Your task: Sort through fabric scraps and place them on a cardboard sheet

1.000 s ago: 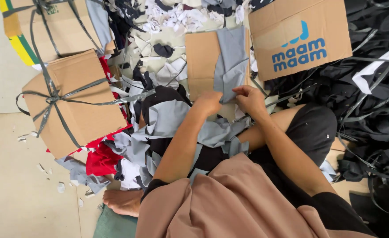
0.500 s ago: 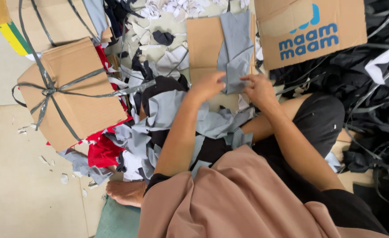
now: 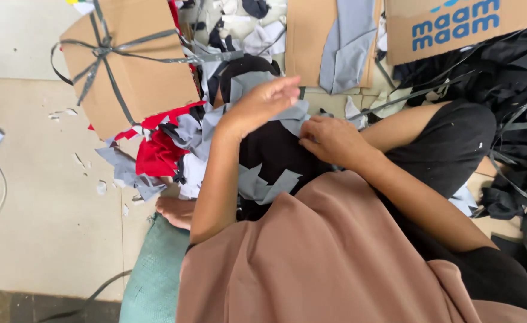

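Head view: the left hand (image 3: 262,103) hovers palm-down over the heap of fabric scraps (image 3: 239,149), fingers loosely together, clamped on nothing. The right hand (image 3: 330,140) presses down on a grey scrap (image 3: 296,113) at the heap's top, fingers curled onto its edge. The heap lies on the floor in front of the knees, beside a strapped cardboard box (image 3: 135,72). A cardboard sheet (image 3: 305,42) carries a grey cloth piece (image 3: 347,48) just beyond.
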